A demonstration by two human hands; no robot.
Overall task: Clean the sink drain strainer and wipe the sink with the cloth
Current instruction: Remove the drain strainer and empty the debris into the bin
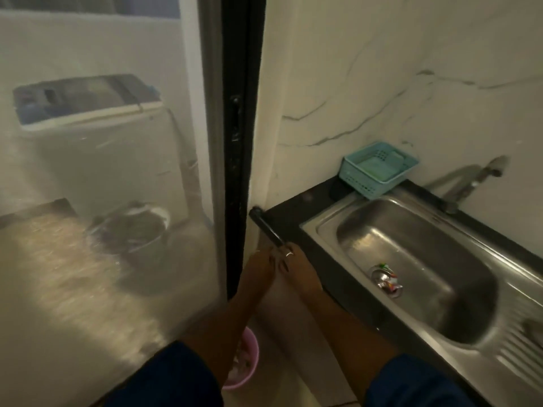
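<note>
Glass of a frosted sliding door point(117, 201) fills the left half, hazy and streaked, edged by a flat black frame point(239, 127). Behind it stand a boxy white washing machine point(88, 118) with a blue-grey lid and a round dark tub point(132, 230) on the floor, both blurred. To the right rises a smooth white wall point(382, 69) veined with thin grey lines like marble.

Below it runs a glossy black worktop point(293, 212) holding a stainless steel sink point(411, 245), a rounded oblong bowl with a ribbed drainer at its near end. A metal tap point(467, 183) leans over the far rim. In the back corner sits a teal plastic basket point(352, 174), rectangular with perforated walls.

A round pink plastic bin point(249, 362) stands on the floor between the forearms. A black cylindrical handle point(266, 229) slants down off the door frame. The right hand point(293, 259), wearing a ring, bends its fingers round the handle's lower end. The left hand point(258, 267) presses just beside it; blur hides whether it grips.

The drain strainer point(385, 282), a small shiny disc, lies in the sink floor with coloured scraps on it, well apart from both hands.
</note>
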